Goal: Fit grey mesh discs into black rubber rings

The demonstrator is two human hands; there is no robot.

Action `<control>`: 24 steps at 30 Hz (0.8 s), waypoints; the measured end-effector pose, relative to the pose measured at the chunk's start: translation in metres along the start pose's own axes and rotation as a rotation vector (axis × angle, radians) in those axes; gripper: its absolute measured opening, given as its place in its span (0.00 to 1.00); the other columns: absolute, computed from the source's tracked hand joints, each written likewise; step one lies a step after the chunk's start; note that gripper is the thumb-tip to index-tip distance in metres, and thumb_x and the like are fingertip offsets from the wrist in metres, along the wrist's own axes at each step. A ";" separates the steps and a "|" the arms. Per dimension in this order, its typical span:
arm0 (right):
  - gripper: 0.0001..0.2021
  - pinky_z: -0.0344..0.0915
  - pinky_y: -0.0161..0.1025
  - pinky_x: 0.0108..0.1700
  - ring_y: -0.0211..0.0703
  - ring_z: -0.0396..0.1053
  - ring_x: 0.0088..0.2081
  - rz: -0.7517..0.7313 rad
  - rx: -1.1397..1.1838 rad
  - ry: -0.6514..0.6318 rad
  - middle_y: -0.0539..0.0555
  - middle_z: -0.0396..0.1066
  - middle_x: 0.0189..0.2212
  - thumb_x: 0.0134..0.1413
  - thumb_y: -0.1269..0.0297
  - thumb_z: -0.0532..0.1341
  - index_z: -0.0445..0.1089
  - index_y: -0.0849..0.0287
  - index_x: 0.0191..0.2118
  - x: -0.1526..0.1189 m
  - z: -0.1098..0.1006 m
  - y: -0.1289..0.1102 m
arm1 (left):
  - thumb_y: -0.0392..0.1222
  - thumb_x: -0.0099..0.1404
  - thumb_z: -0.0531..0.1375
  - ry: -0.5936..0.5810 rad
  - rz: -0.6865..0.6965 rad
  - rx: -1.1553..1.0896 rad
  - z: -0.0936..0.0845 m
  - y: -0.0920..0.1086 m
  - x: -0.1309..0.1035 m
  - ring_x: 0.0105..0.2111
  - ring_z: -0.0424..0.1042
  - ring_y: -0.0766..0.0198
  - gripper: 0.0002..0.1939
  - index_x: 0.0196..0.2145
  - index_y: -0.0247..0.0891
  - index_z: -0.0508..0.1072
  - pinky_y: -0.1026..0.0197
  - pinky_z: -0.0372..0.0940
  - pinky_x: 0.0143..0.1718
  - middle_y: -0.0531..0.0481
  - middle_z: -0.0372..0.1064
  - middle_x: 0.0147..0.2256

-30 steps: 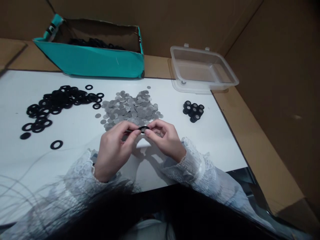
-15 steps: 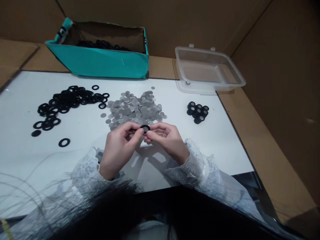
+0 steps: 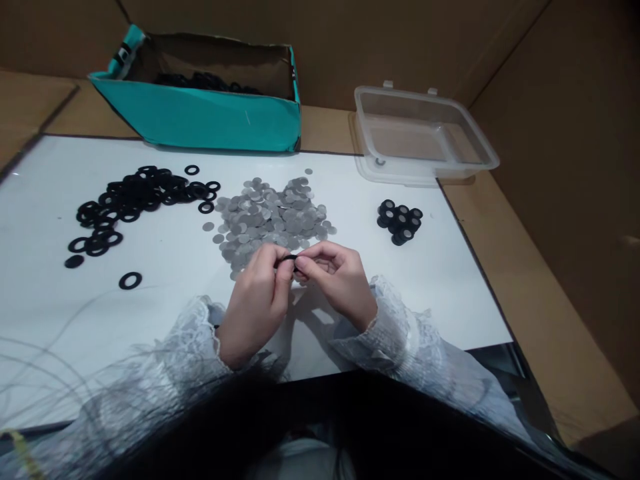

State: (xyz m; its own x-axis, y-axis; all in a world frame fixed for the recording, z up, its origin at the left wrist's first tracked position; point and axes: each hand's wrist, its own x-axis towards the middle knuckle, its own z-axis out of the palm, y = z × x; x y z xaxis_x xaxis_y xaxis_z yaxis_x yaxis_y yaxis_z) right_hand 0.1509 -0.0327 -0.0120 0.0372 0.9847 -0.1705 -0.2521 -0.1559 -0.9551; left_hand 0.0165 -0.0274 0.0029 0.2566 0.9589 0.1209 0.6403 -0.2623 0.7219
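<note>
Between my two hands is a black ring, pinched at its edges and mostly hidden by the fingers. My left hand grips its left side with thumb and fingers. On the other side, the thumb and fingers of my right hand close on it. Just beyond the hands lies a heap of thin grey discs. Loose black rings are piled to the left, with a single ring nearer to me. To the right stands a cluster of stacked black rings with grey centres.
A teal cardboard box with more black rings inside stands at the back left. Behind on the right sits a clear plastic container. Cardboard walls border the white work surface.
My left hand has shifted right and turned, covering more of the ring. The ring now appears more edge-on, and its grey centre no longer shows. The right hand stays nearly in place.
</note>
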 end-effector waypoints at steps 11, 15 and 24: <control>0.05 0.71 0.36 0.32 0.37 0.72 0.25 -0.224 -0.132 0.074 0.49 0.74 0.24 0.46 0.64 0.66 0.72 0.60 0.28 -0.006 0.003 0.009 | 0.47 0.66 0.50 -0.115 -0.039 -0.026 -0.015 -0.007 0.005 0.28 0.68 0.59 0.10 0.31 0.40 0.64 0.58 0.61 0.30 0.51 0.66 0.27; 0.08 0.73 0.36 0.30 0.37 0.73 0.24 -0.141 0.026 0.071 0.48 0.73 0.22 0.44 0.61 0.68 0.71 0.59 0.28 -0.003 0.009 0.010 | 0.48 0.65 0.53 -0.116 -0.141 -0.256 -0.012 -0.007 0.002 0.27 0.69 0.61 0.10 0.34 0.40 0.66 0.59 0.63 0.29 0.52 0.67 0.28; 0.08 0.71 0.35 0.31 0.34 0.71 0.26 -0.108 -0.074 -0.042 0.48 0.71 0.25 0.48 0.60 0.66 0.70 0.59 0.30 -0.001 0.001 0.007 | 0.45 0.66 0.50 -0.066 -0.005 0.004 -0.012 -0.005 0.001 0.29 0.68 0.59 0.09 0.31 0.40 0.63 0.58 0.60 0.32 0.51 0.66 0.28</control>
State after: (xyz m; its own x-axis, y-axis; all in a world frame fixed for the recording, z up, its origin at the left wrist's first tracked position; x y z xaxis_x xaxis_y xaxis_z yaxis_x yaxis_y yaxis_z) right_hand 0.1478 -0.0347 -0.0181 0.0194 0.9982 -0.0573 -0.1766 -0.0530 -0.9829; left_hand 0.0054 -0.0241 0.0075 0.3005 0.9511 0.0714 0.6446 -0.2577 0.7198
